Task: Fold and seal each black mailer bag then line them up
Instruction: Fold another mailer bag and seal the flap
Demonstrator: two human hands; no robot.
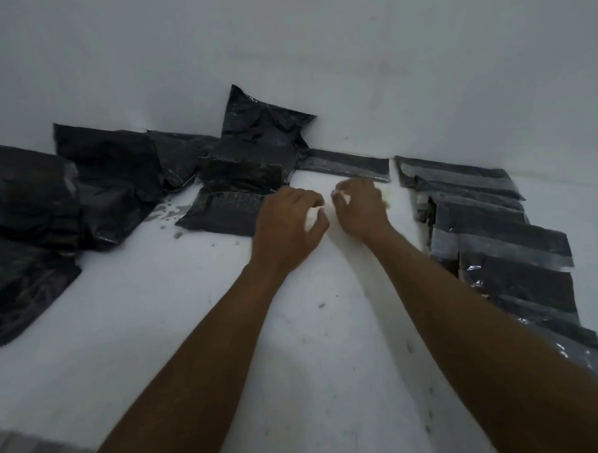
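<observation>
Your left hand [287, 226] and right hand [358, 206] pinch something small and white together, its nature unclear; crinkled glossy black mailer bags [247, 180] lie just beyond, flat overlapping ones [497, 238] rightward.

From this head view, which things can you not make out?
- White scrap between left hand and right hand: blurred, half covered by fingers.
- Contents of the filled black plastic mailer bags: opaque.
- Overlapping flat black mailers: exact count unclear.
- Leftmost black bag: cut by frame edge.
</observation>
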